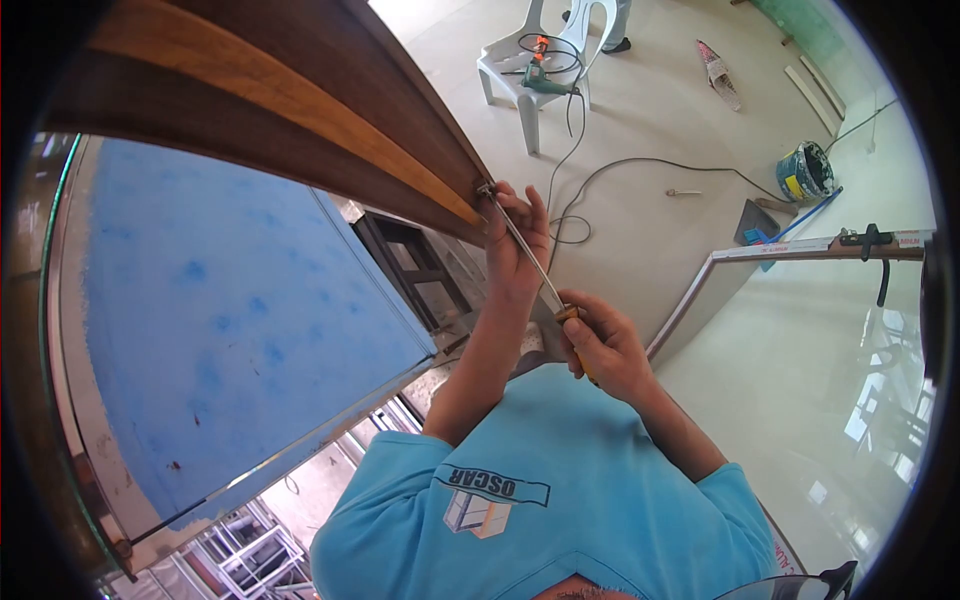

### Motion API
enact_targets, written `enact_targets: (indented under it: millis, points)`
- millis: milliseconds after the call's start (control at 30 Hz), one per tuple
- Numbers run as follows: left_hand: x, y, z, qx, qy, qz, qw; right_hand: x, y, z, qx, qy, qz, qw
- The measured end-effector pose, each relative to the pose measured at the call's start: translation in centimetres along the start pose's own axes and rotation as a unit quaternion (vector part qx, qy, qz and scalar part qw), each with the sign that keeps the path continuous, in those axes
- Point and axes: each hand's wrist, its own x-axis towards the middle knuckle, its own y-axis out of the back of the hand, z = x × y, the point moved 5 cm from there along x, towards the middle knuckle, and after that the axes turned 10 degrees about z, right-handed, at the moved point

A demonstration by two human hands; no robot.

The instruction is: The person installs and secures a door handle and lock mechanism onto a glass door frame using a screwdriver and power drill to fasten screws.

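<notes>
My right hand (607, 347) is wrapped round the yellow handle of a long screwdriver (530, 254). Its thin metal shaft slants up and left to a small metal fitting (486, 188) on the edge of a dark brown wooden door (400, 120) with a lighter stripe. Beside that fitting, the fingers of my left hand (517, 235) are curled, thumb and fingers on either side of the shaft near its tip. What they pinch is too small to make out.
A white plastic chair (525, 95) carries a green power drill (545, 82), whose cord trails over the floor. A paint bucket (805, 172) and a dustpan (757, 222) stand near the right wall. A blue-faced panel (250, 320) lies left; a framed glass panel (800, 340) is right.
</notes>
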Motion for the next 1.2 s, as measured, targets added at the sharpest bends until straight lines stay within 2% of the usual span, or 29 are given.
enact_targets:
  millis: [267, 400, 600, 700, 767, 900, 967, 1000, 1067, 1200]
  points:
    - [-0.7, -0.5, 0.6, 0.04, -0.038, 0.072, 0.996, 0.1, 0.1, -0.4, -0.008, -0.02, -0.001, 1.0]
    - [-0.7, 0.3, 0.4, 0.044, -0.069, 0.07, 0.994, 0.0, 0.2, -0.2, -0.015, -0.033, 0.02, 0.999]
    - [-0.1, 0.7, 0.6, 0.075, -0.043, 0.044, 0.995, -0.2, 0.1, -0.1, -0.005, -0.055, 0.033, 0.998]
    - [-0.2, 0.1, 0.6, 0.078, -0.043, 0.062, 0.994, -0.4, 0.3, -0.4, -0.037, -0.024, 0.05, 0.998]
    - [0.0, 0.1, 0.5, 0.057, -0.031, 0.071, 0.995, -0.7, 0.8, -0.3, -0.111, -0.014, 0.051, 0.992]
    - [0.3, 0.7, 0.3, 0.033, -0.02, 0.054, 0.998, -1.4, 1.0, -0.4, -0.025, -0.051, 0.093, 0.994]
    - [0.6, 0.7, 0.1, 0.031, -0.01, 0.012, 0.999, -1.6, 1.6, -0.9, -0.13, 0.042, 0.163, 0.977]
    - [0.6, 0.7, 0.1, 0.031, -0.007, 0.013, 0.999, -1.7, 1.5, -0.5, -0.129, 0.042, 0.167, 0.977]
    - [0.6, 0.7, 0.0, 0.026, 0.006, 0.011, 1.0, -2.2, 1.5, -1.3, -0.28, 0.198, 0.224, 0.912]
    - [0.9, 1.1, 0.7, 0.027, 0.012, 0.005, 1.0, -2.8, 0.4, -1.5, -0.295, 0.159, 0.237, 0.912]
